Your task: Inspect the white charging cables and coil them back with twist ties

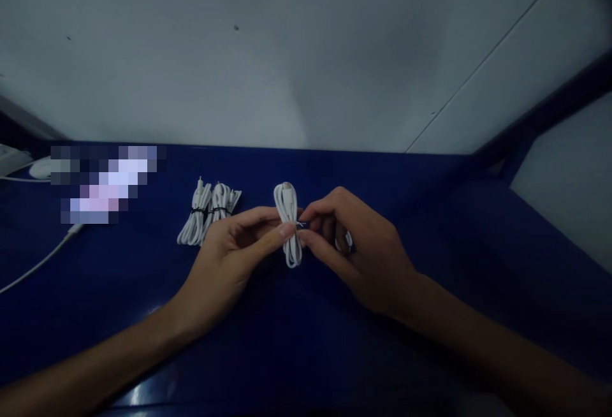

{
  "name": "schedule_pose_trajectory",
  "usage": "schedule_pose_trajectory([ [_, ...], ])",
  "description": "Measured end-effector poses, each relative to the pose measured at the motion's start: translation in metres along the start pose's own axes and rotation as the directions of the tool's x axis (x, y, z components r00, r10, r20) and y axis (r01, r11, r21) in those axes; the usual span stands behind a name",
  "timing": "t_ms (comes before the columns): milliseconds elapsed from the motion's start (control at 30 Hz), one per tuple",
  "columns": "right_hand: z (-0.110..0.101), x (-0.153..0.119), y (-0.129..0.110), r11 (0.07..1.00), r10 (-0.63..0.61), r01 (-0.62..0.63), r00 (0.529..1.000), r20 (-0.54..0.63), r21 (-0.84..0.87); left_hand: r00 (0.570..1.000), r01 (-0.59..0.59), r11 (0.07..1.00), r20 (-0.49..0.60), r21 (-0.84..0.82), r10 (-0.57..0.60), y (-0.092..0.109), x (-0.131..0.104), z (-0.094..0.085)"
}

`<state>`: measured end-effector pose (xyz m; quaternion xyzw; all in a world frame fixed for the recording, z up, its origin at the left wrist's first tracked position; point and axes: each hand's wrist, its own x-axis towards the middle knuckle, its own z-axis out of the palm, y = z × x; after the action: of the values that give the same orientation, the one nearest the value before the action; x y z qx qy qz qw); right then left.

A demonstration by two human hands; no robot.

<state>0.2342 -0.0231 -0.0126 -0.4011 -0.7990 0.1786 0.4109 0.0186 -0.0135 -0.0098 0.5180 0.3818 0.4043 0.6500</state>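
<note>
My left hand [248, 236] is closed on a coiled white cable [291, 238], its thumb across the front of the bundle. The cable stands nearly upright, with a plug at its top end. A thin twist tie [301, 223] sticks out from the middle of the coil on the right. My right hand [356, 238] pinches at this tie with thumb and index finger; the fingertips partly hide it. Something white [347, 240] shows behind the right hand's curled fingers, mostly hidden.
Several white cable bundles [194, 219] with black ties lie on the blue table [268, 347], left of and partly behind my left hand. Farther left is a blurred-out bright object [115, 181] with a white cord [41, 268]. A pale wall [239, 85] rises behind the table.
</note>
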Motion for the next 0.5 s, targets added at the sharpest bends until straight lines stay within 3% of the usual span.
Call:
schedule_pose_trajectory([
  [133,0.002,0.0,0.005,0.985,-0.113,0.111,0.994,-0.009,-0.134,0.999,0.031,0.999,0.025,-0.04,-0.03,0.0,0.001,-0.001],
  [267,0.002,0.001,0.005,0.982,-0.096,0.092,0.995,-0.018,-0.162,0.998,0.032,0.998,0.051,-0.048,-0.03,0.001,0.001,0.0],
  [400,0.001,0.002,-0.002,0.996,0.092,-0.092,0.996,0.021,-0.01,0.999,-0.028,0.998,-0.012,0.052,0.029,0.0,0.001,0.002],
  [500,-0.003,0.002,-0.011,0.927,0.317,-0.335,0.94,0.125,0.167,0.981,-0.169,0.957,-0.055,0.234,0.187,-0.002,0.0,0.002],
])
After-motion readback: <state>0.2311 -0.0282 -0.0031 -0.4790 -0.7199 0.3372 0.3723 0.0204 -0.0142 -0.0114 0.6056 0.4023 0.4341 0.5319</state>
